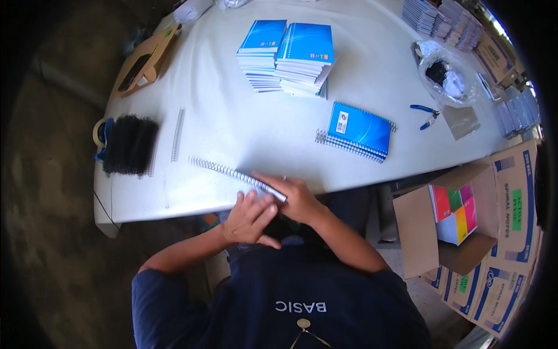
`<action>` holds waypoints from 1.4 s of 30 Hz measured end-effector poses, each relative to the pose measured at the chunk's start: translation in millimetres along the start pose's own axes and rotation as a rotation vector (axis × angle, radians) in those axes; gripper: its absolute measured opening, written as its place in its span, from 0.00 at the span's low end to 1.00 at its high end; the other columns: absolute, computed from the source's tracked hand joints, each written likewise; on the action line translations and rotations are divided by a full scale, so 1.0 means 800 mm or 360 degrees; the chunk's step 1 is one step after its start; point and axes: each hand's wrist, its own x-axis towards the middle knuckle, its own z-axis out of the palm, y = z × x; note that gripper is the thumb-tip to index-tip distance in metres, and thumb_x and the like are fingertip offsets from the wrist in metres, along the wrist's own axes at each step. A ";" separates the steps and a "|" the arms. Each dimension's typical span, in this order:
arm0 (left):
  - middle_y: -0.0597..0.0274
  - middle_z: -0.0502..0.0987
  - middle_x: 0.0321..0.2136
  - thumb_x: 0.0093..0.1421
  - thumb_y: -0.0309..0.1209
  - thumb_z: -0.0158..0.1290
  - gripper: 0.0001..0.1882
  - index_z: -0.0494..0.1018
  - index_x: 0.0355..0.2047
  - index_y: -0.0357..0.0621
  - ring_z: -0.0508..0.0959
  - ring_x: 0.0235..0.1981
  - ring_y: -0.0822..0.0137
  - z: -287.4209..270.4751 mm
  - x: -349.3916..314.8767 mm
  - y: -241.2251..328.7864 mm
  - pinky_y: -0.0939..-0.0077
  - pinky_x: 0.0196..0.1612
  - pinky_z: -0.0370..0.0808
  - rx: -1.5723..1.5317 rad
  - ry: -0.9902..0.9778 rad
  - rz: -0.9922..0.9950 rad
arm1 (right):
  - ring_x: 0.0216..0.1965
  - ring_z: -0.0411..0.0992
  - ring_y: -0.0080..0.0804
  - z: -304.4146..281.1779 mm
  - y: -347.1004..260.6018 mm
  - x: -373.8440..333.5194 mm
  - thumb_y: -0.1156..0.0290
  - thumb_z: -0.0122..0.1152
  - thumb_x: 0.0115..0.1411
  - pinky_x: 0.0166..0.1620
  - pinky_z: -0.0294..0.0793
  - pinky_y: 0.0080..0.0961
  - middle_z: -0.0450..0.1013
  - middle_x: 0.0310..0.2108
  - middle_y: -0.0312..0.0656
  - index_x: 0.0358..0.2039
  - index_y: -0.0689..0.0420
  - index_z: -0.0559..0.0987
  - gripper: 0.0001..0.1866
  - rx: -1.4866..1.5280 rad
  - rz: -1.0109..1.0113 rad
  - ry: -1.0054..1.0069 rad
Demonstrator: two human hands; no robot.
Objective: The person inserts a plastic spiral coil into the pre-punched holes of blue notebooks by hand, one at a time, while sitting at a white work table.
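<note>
My right hand [294, 199] grips a thin notebook [274, 192], held edge-on at the table's front edge. A silvery spiral coil [224, 170] runs along its spine and sticks out well past it to the left. My left hand [253, 218], slightly blurred, lies with fingers stretched and apart against the near side of the coil and notebook. To the right, a small stack of blue spiral notebooks [360, 129] rests on the table, coil ends poking out. Farther back stand two tall piles of blue-covered notebooks [305, 43]. One loose coil [178, 135] lies at left.
On the white table [203, 75] are a black bristly bundle [131, 145], a tape dispenser [102, 139], a phone [135, 72] on cardboard, blue-handled cutters [426, 117] and a plastic bag [447, 72]. An open carton [415, 235] with colourful notebooks [455, 212] stands at my right.
</note>
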 end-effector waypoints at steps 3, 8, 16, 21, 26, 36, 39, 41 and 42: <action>0.35 0.56 0.57 0.47 0.74 0.38 0.58 0.54 0.56 0.26 0.55 0.57 0.29 -0.020 0.063 -0.035 0.29 0.54 0.49 0.0454 0.0340 -0.0083 | 0.46 0.72 0.49 0.007 0.005 -0.013 0.85 0.52 0.47 0.48 0.72 0.36 0.72 0.46 0.50 0.52 0.54 0.72 0.28 -0.0030 -0.0025 -0.0066; 0.19 0.38 0.59 0.45 0.77 0.33 0.67 0.41 0.59 0.17 0.42 0.62 0.26 0.020 0.002 -0.003 0.32 0.60 0.34 0.0028 -0.0136 -0.0080 | 0.43 0.73 0.49 0.006 -0.003 -0.006 0.81 0.54 0.49 0.46 0.73 0.35 0.74 0.43 0.51 0.52 0.55 0.71 0.26 0.0041 -0.0073 0.0083; 0.20 0.45 0.58 0.48 0.74 0.36 0.59 0.49 0.60 0.27 0.45 0.61 0.26 0.030 0.042 -0.018 0.28 0.56 0.42 -0.0195 -0.0066 -0.0683 | 0.38 0.74 0.49 0.011 0.013 -0.006 0.78 0.54 0.52 0.41 0.72 0.35 0.74 0.39 0.54 0.53 0.55 0.70 0.24 0.0251 0.0301 0.0011; 0.46 0.59 0.58 0.54 0.50 0.52 0.34 0.64 0.56 0.42 0.55 0.61 0.41 -0.008 0.076 -0.007 0.46 0.61 0.44 0.0219 0.0097 -0.0508 | 0.36 0.76 0.47 -0.003 0.011 -0.003 0.77 0.57 0.53 0.37 0.73 0.31 0.75 0.36 0.55 0.46 0.61 0.73 0.18 0.0380 0.0109 0.0063; 0.65 0.75 0.41 0.50 0.35 0.60 0.18 0.75 0.42 0.48 0.71 0.47 0.62 -0.068 0.150 -0.045 0.57 0.55 0.57 -0.0203 -0.0539 -0.0512 | 0.31 0.75 0.35 -0.013 0.013 -0.001 0.78 0.58 0.51 0.34 0.71 0.29 0.76 0.30 0.51 0.37 0.64 0.77 0.11 0.0343 0.0588 0.0008; 0.68 0.77 0.29 0.47 0.32 0.62 0.11 0.76 0.33 0.49 0.75 0.35 0.67 -0.077 0.171 -0.046 0.67 0.46 0.62 -0.0270 -0.0563 -0.0630 | 0.32 0.75 0.33 -0.009 0.008 0.002 0.76 0.59 0.53 0.36 0.71 0.29 0.76 0.30 0.50 0.37 0.64 0.77 0.11 0.0367 0.0503 0.0082; 0.68 0.76 0.29 0.47 0.32 0.62 0.11 0.76 0.33 0.50 0.75 0.33 0.66 -0.081 0.175 -0.049 0.67 0.46 0.62 -0.0221 -0.0528 -0.0537 | 0.32 0.76 0.35 -0.016 0.002 0.005 0.76 0.58 0.55 0.36 0.71 0.30 0.76 0.29 0.51 0.37 0.64 0.77 0.10 0.0339 0.0533 0.0024; 0.68 0.77 0.28 0.46 0.32 0.62 0.11 0.76 0.32 0.49 0.75 0.33 0.64 -0.087 0.178 -0.052 0.67 0.47 0.63 -0.0182 -0.0622 -0.0573 | 0.33 0.76 0.36 -0.016 0.000 0.004 0.76 0.57 0.56 0.37 0.71 0.30 0.76 0.30 0.52 0.39 0.64 0.76 0.10 0.0355 0.0510 0.0022; 0.68 0.77 0.28 0.45 0.32 0.63 0.12 0.76 0.31 0.49 0.75 0.33 0.64 -0.088 0.181 -0.053 0.67 0.47 0.63 -0.0165 -0.0663 -0.0584 | 0.33 0.76 0.36 -0.014 0.000 0.001 0.75 0.56 0.56 0.38 0.71 0.29 0.75 0.32 0.51 0.41 0.63 0.75 0.11 0.0346 0.0490 0.0035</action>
